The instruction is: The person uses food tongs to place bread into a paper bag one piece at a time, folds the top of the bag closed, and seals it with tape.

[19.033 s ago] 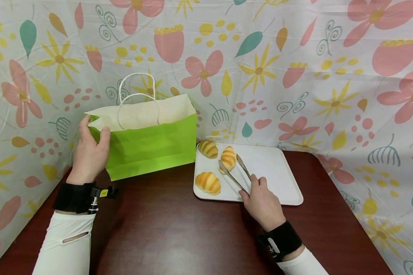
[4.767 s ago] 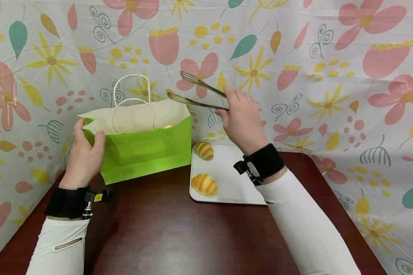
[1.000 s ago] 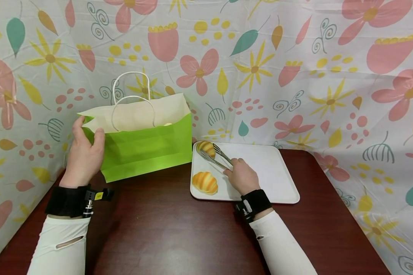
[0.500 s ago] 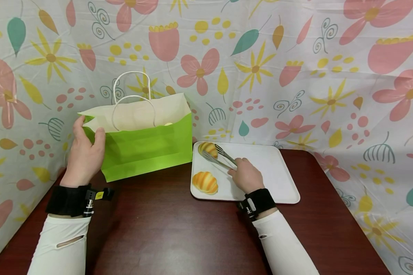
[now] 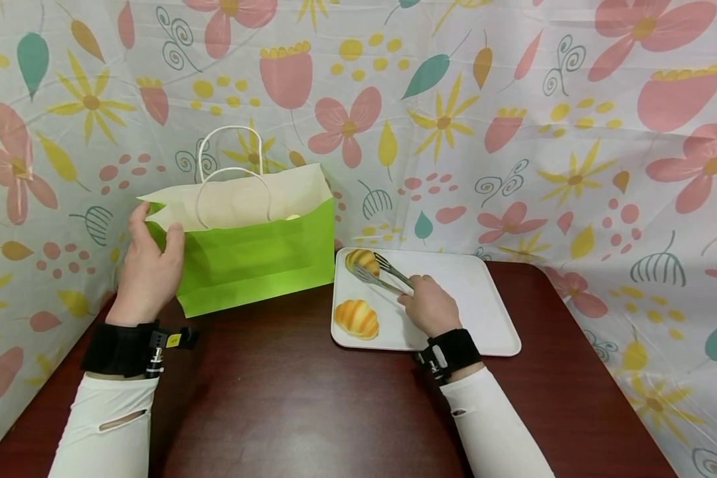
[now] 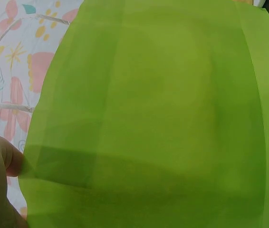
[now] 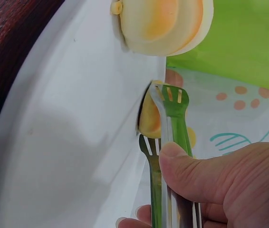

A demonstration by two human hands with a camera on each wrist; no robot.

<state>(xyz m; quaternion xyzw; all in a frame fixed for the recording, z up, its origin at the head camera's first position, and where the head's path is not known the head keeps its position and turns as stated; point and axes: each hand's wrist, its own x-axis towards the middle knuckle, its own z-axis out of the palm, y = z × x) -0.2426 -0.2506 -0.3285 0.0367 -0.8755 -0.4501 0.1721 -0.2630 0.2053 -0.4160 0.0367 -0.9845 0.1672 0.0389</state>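
My left hand [image 5: 149, 269] grips the left edge of a green paper bag [image 5: 257, 265] with white handles, thumb on the front. A small pale yellow bit [image 5: 293, 217] shows just inside the bag's rim; the rest of the inside is hidden. My right hand [image 5: 433, 307] holds metal tongs [image 5: 397, 275], thumb on one arm and fingers on the other. The slotted tong ends stand on either side of the back croissant-shaped bread [image 5: 361, 259], which lies on the white tray [image 5: 478, 292]. Closer to me on the tray lies another croissant [image 5: 356, 318].
The tray sits on a dark red-brown table [image 5: 311, 405], just right of the bag. Behind both hangs a flower-printed cloth [image 5: 454, 133], close to the table's back edge. The bag's handles [image 5: 232, 149] stand up above its mouth.
A middle croissant has left the tray since the earliest frame, and a pale yellow bit shows in the bag. The tongs came down from beside the bag; lately, tongs and back croissant shifted slightly right.
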